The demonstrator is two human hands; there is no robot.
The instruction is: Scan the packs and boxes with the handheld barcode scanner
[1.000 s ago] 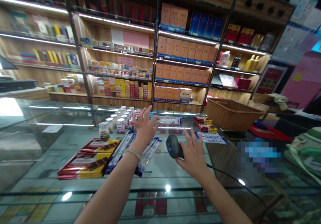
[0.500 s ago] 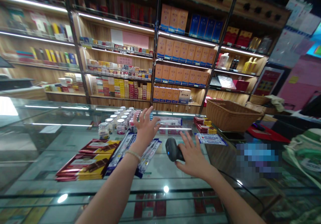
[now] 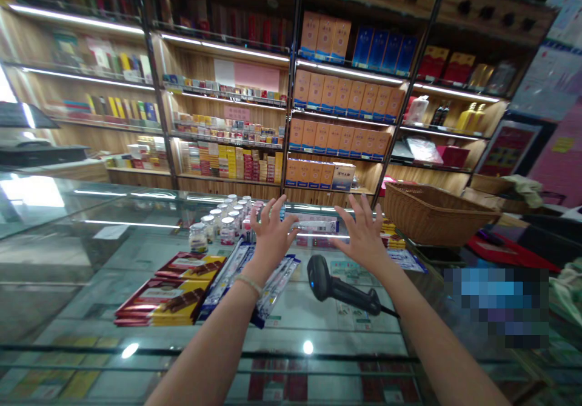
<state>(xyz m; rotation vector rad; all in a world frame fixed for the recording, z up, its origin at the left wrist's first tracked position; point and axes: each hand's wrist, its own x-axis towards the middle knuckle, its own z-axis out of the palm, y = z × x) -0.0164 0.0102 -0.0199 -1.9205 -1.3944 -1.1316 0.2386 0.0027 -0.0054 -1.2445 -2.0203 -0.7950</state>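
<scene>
My left hand [image 3: 271, 231] hovers over the glass counter with fingers spread, its fingertips near the left end of a long white and blue packet [image 3: 317, 225]. My right hand [image 3: 364, 236] is raised with its fingers apart, just right of that packet, and holds nothing. Below and between the hands lies a black barcode scanner [image 3: 343, 291] on the glass. Several blue and white packets [image 3: 230, 272] are fanned out beside my left wrist. Stacks of red and yellow chocolate bars [image 3: 170, 297] lie at their left. Small lidded jars [image 3: 227, 230] stand behind them.
A brown wicker basket [image 3: 439, 212] stands on the right of the counter [image 3: 100, 272]. Red and yellow packets [image 3: 393, 233] and a blue and white packet [image 3: 405, 259] lie near it. Lit shelves [image 3: 227, 180] with boxes line the back wall. The scanner's cable runs right, under my right arm.
My right hand has moved up and forward, away from the scanner, which now shows its whole handle. My left hand has kept nearly the same place. The view has shifted slightly.
</scene>
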